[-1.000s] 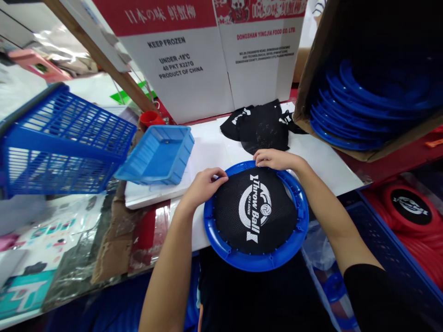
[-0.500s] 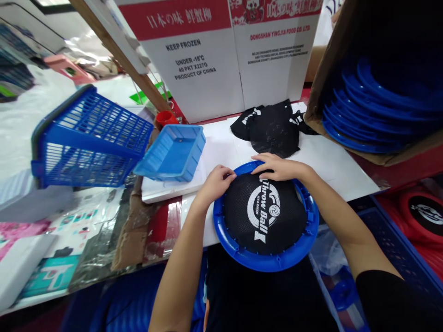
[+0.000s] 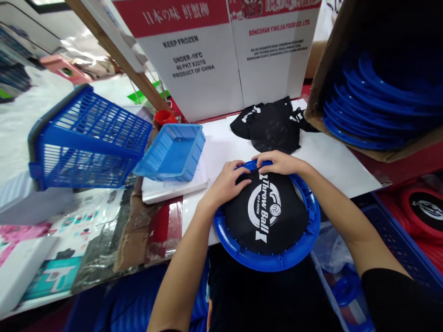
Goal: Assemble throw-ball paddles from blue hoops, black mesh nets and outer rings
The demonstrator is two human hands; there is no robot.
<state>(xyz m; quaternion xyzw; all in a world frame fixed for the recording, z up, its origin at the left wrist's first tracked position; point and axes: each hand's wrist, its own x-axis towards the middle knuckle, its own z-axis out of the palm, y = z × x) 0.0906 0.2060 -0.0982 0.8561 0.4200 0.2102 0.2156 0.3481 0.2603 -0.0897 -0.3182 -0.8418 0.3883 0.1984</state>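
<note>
2 bare forearms [image 3: 188, 253] angled inward, left grip [image 3: 228, 182] near right grip [image 3: 279, 162], fingers [image 3: 242, 169] bent, palms down

One blue ring [image 3: 266, 263] and one printed mesh [image 3: 268, 212] were in work. Loose meshes [image 3: 275, 127] numbered at least two, overlapping; stacked rings [image 3: 374, 115] in one box [image 3: 316, 92] reached at least five, exact count hidden. One tray [image 3: 173, 154] and one basket [image 3: 81, 150] also counted.

Red worktop [image 3: 411, 159], white covering [image 3: 341, 161], slanted wooden post [image 3: 116, 50]
</note>
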